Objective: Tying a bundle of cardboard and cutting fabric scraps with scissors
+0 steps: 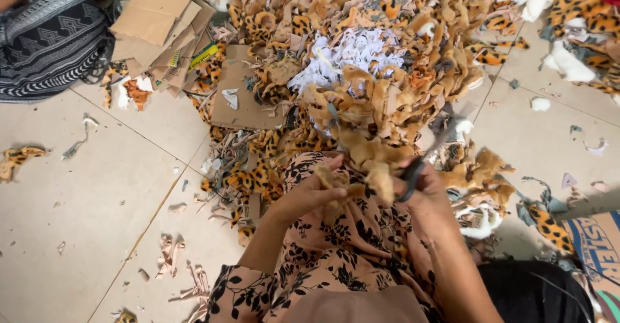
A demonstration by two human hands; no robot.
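Both hands' grips clamped, left hand (310,191) on tan plush scrap (378,180), right hand (423,191) on scissors (411,174), above littered tile floor (84,200).

Pale tiled floor (77,200) in even daylight, strewn with fabric scraps (387,52), with flattened cardboard (158,13) lying nearby.

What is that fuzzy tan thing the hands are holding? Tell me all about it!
The tan plush piece is a small scrap of soft, furry fabric, golden brown with no spots. It hangs limp and floppy above a floral-print lap. The left hand pinches one end with its fingers. The right hand is up against the other side, holding dark-handled scissors. Just beyond it lies a big heap of similar scraps.
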